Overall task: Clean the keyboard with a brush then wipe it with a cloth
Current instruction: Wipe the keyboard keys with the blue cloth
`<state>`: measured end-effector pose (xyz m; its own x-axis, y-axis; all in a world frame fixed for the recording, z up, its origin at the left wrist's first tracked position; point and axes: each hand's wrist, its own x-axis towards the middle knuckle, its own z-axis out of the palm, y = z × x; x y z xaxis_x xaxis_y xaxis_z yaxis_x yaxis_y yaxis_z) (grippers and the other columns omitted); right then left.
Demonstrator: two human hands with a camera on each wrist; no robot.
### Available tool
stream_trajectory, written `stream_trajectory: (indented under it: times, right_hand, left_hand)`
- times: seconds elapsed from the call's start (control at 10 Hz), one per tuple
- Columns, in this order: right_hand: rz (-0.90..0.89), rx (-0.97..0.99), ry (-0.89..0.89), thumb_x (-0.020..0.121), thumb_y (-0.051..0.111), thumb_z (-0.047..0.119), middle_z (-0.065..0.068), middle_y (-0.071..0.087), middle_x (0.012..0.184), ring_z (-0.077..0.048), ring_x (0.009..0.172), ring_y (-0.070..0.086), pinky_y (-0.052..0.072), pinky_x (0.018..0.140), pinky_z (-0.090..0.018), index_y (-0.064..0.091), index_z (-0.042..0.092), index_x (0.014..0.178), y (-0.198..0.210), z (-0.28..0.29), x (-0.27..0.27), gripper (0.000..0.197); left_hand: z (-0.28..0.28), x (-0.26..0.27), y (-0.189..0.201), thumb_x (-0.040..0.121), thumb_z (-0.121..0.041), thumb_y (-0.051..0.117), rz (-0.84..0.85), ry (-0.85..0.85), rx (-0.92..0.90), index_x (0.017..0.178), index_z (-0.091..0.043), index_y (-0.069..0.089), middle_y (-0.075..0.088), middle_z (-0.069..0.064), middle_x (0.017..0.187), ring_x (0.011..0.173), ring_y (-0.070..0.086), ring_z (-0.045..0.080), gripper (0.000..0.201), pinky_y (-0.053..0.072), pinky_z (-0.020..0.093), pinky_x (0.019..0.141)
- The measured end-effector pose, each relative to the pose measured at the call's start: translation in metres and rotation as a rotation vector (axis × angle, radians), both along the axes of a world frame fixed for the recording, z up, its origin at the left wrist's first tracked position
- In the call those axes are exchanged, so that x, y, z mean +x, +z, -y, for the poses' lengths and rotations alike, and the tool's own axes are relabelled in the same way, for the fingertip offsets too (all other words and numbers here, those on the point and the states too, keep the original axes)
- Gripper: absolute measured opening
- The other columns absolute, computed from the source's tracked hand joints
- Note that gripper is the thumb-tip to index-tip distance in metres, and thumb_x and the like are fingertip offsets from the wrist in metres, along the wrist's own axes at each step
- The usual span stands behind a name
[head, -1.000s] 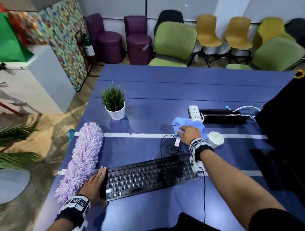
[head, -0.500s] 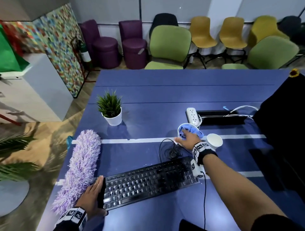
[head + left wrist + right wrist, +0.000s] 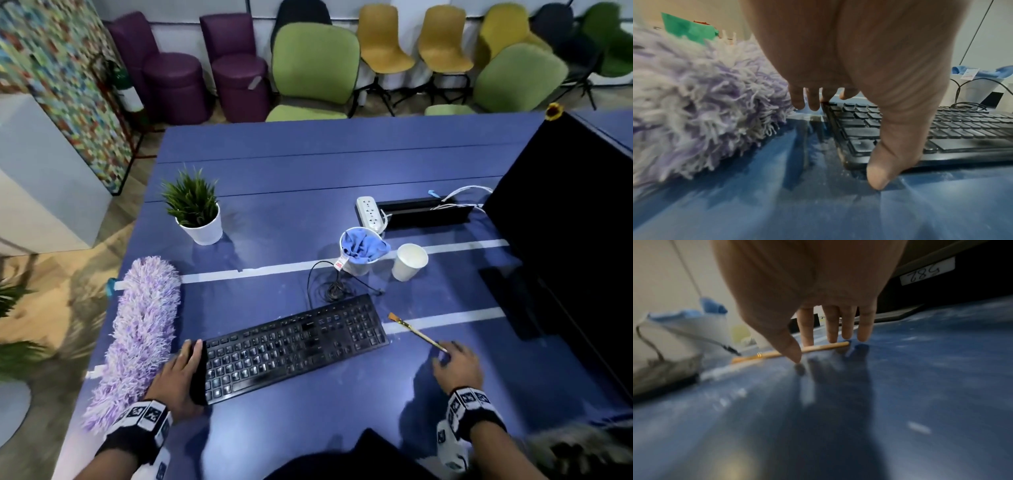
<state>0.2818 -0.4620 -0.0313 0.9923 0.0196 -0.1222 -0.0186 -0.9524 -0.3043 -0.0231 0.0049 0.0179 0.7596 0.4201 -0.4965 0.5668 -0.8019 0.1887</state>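
The black keyboard (image 3: 294,346) lies slanted on the blue table (image 3: 342,164). My left hand (image 3: 183,368) rests flat against its left end, thumb down at the near edge (image 3: 879,177), fingers straight. A thin wooden-handled brush (image 3: 416,331) lies on the table right of the keyboard. My right hand (image 3: 454,361) hovers over the handle's near end, its straight fingers (image 3: 846,327) just reaching the handle (image 3: 830,345) without closing round it. The blue cloth (image 3: 363,246) sits stuffed in a white cup (image 3: 356,267) beyond the keyboard.
A purple fluffy duster (image 3: 137,335) lies left of my left hand. A second white cup (image 3: 409,263), a power strip (image 3: 370,212), the keyboard's coiled cable (image 3: 335,291) and a potted plant (image 3: 198,212) stand farther back. A black monitor (image 3: 565,240) fills the right side.
My right hand let go of the blue cloth, leaving it in the cup, and moved back and right to the brush handle. My left hand stayed at the keyboard's left end.
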Motion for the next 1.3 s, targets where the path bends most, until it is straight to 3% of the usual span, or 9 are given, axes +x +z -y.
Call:
stream_trajectory:
  times: [0.1, 0.2, 0.4, 0.6, 0.8, 0.9, 1.1, 1.2, 1.3]
  right_hand:
    - [0.022, -0.008, -0.009, 0.08, 0.071, 0.013, -0.019, 0.063, 0.101, -0.04, 0.099, 0.053, 0.047, 0.079, -0.047, 0.07, 0.012, 0.085, -0.003, 0.011, -0.005, 0.005]
    - [0.044, -0.001, 0.008, 0.085, 0.065, 0.01, -0.024, 0.063, 0.096, -0.043, 0.094, 0.055, 0.046, 0.078, -0.049, 0.066, 0.007, 0.083, 0.005, 0.004, -0.002, 0.003]
    - [0.253, 0.365, 0.207, 0.094, 0.041, 0.023, -0.013, 0.059, 0.095, -0.033, 0.092, 0.051, 0.04, 0.08, -0.04, 0.058, 0.008, 0.098, 0.083, -0.043, 0.014, 0.022]
    - [0.441, 0.327, 0.286, 0.094, 0.05, 0.014, -0.019, 0.062, 0.095, -0.038, 0.091, 0.055, 0.042, 0.081, -0.043, 0.063, 0.005, 0.099, 0.162, -0.11, 0.08, 0.016]
    - [0.271, 0.059, 0.321, 0.092, 0.047, 0.008, -0.031, 0.061, 0.095, -0.047, 0.088, 0.059, 0.047, 0.075, -0.046, 0.064, -0.005, 0.092, 0.174, -0.176, 0.111, 0.021]
    - [0.157, -0.03, 0.333, 0.09, 0.047, 0.008, -0.03, 0.064, 0.1, -0.045, 0.094, 0.06, 0.049, 0.077, -0.042, 0.065, -0.005, 0.094, 0.169, -0.198, 0.114, 0.023]
    - [-0.069, 0.02, 0.183, 0.087, 0.066, 0.023, -0.029, 0.063, 0.113, -0.042, 0.107, 0.06, 0.049, 0.084, -0.042, 0.062, -0.005, 0.107, 0.153, -0.225, 0.105, 0.034]
    - [-0.086, -0.007, 0.184, 0.088, 0.064, 0.036, -0.023, 0.063, 0.115, -0.039, 0.108, 0.06, 0.049, 0.084, -0.04, 0.062, 0.002, 0.112, 0.149, -0.222, 0.1, 0.041]
    - [-0.079, -0.038, 0.108, 0.088, 0.058, 0.037, -0.018, 0.062, 0.12, -0.036, 0.111, 0.058, 0.045, 0.089, -0.04, 0.053, 0.013, 0.127, 0.146, -0.213, 0.087, 0.046]
  left_hand:
    - [0.004, 0.006, 0.002, 0.042, -0.064, 0.065, 0.001, 0.014, 0.024, 0.149, -0.02, -0.013, -0.005, 0.006, 0.16, 0.145, 0.013, 0.031, 0.139, 0.029, 0.046, 0.113]
    - [0.007, 0.003, 0.001, 0.043, -0.063, 0.067, 0.001, 0.057, 0.033, 0.149, -0.015, -0.013, -0.005, 0.005, 0.16, 0.145, 0.015, 0.031, 0.14, 0.029, 0.042, 0.113]
    - [0.011, -0.004, 0.004, 0.052, -0.053, 0.069, 0.109, 0.088, -0.046, 0.146, -0.004, -0.016, -0.012, 0.009, 0.159, 0.147, 0.004, 0.027, 0.136, 0.01, 0.034, 0.12]
    - [0.009, -0.003, 0.004, 0.048, -0.056, 0.07, 0.119, 0.088, -0.063, 0.145, -0.003, -0.017, -0.013, 0.009, 0.158, 0.148, 0.003, 0.027, 0.141, 0.01, 0.033, 0.12]
    - [0.009, -0.004, 0.0, 0.048, -0.056, 0.072, 0.119, 0.112, -0.078, 0.145, -0.007, -0.021, -0.016, 0.005, 0.158, 0.147, 0.0, 0.028, 0.143, 0.008, 0.036, 0.121]
    - [0.009, -0.005, -0.003, 0.045, -0.051, 0.074, 0.124, 0.143, -0.084, 0.147, -0.01, -0.018, -0.012, 0.001, 0.159, 0.146, 0.006, 0.031, 0.143, 0.016, 0.037, 0.119]
    - [0.004, -0.008, -0.011, 0.043, -0.052, 0.073, 0.148, 0.119, -0.077, 0.144, -0.011, -0.023, -0.017, -0.001, 0.158, 0.146, 0.007, 0.03, 0.145, 0.019, 0.037, 0.118]
    - [0.001, -0.013, -0.025, 0.042, -0.054, 0.067, 0.154, 0.135, -0.095, 0.147, -0.016, -0.02, -0.018, 0.0, 0.157, 0.147, 0.009, 0.027, 0.141, 0.024, 0.039, 0.117]
    - [0.004, -0.027, -0.05, 0.049, -0.045, 0.058, 0.303, 0.115, -0.039, 0.148, -0.027, -0.012, -0.004, -0.003, 0.159, 0.144, 0.02, 0.021, 0.122, 0.038, 0.044, 0.108]
